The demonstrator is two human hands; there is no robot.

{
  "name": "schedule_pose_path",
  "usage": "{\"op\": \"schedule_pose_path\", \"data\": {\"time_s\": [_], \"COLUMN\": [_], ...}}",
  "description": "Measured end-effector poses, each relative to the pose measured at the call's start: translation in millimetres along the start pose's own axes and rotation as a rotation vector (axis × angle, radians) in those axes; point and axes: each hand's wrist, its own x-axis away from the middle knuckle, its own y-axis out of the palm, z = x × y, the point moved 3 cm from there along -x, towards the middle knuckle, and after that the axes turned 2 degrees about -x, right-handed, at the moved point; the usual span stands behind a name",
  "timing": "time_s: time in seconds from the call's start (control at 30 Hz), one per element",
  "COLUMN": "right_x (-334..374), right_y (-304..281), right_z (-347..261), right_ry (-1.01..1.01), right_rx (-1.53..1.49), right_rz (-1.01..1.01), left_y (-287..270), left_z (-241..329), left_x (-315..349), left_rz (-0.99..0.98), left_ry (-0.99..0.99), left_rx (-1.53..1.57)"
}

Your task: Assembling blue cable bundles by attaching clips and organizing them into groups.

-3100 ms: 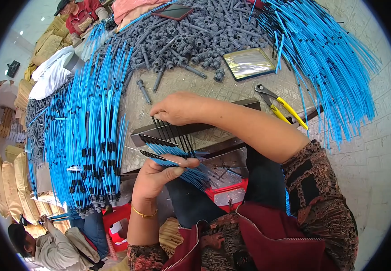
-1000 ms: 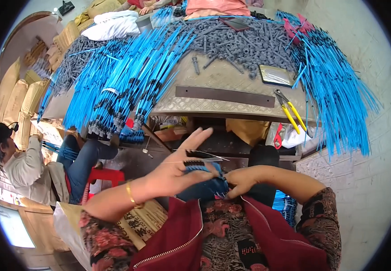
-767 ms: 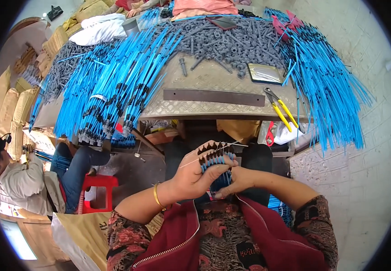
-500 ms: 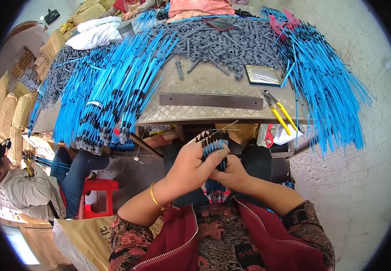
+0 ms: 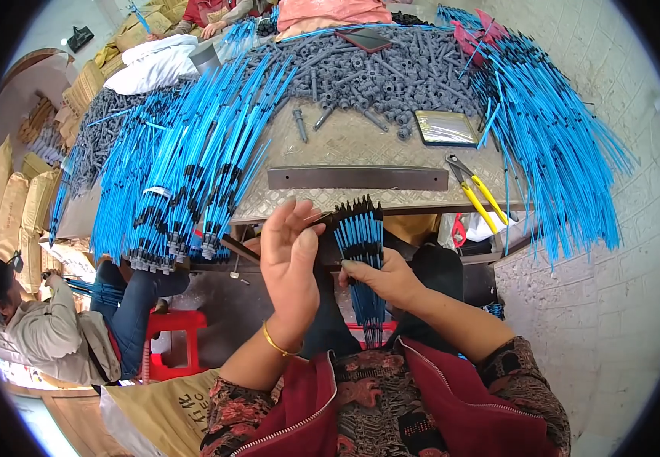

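A fanned bundle of thin blue rods (image 5: 362, 228) with black ends and black bands stands upright above my lap. My right hand (image 5: 383, 276) is closed round its lower middle, thumb across the front. My left hand (image 5: 288, 259) is raised just left of the bundle, palm showing, thumb apart from the loosely curled fingers. A thin dark strip (image 5: 322, 219) lies near its fingertips, beside the bundle's black ends; whether the fingers touch it is unclear.
On the table lie grey plastic plugs (image 5: 391, 72), a dark metal bar (image 5: 357, 178), yellow-handled pliers (image 5: 476, 196) and a clear-topped flat box (image 5: 446, 128). Blue rod piles (image 5: 193, 145) lie left, with more rods (image 5: 559, 152) right. A seated co-worker (image 5: 56, 327) is at left by a red stool (image 5: 181, 324).
My left hand has come off the bundle and moved up and left, its fingers loosening. My right hand still grips the rods, which now show more fully.
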Motion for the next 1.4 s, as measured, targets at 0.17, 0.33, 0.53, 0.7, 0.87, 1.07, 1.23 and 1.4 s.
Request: {"op": "schedule_pose_path", "data": {"time_s": [0.17,0.33,0.53,0.7,0.87,1.07,1.23,1.4], "right_x": [-3.3,-2.7,1.8,6.0,9.1,5.2,3.2,-1.2], "right_y": [-0.4,-1.0,-11.3,-39.9,-52.1,-60.9,-67.3,-67.3], "right_z": [1.2,-1.8,-8.7,-6.8,-9.5,-7.9,-10.7,-9.2], "right_ry": [-0.025,-0.017,-0.010,-0.028,0.006,0.044,0.034,0.023], "right_rx": [0.042,0.052,-0.001,-0.031,-0.018,-0.068,-0.028,-0.030], "right_rz": [-0.024,-0.010,0.031,0.105,0.117,0.151,0.138,0.163], "left_y": [-14.4,-8.2,2.0,17.8,67.2,135.6,135.1,99.0], "left_z": [-3.1,-4.5,-9.9,-30.1,-78.2,-155.7,-160.3,-115.4], "left_x": [-18.2,-24.1,-32.2,-68.2,-132.6,-172.0,-171.7,-158.2], "left_rz": [-0.117,-0.138,-0.240,-0.200,-0.530,-0.709,-0.714,-0.638], "left_ry": [-0.073,0.035,-0.062,-0.256,-0.053,0.225,0.173,-0.388], "left_rx": [-0.178,-0.277,-0.245,-0.167,-0.796,-1.183,-1.296,-0.585]}}
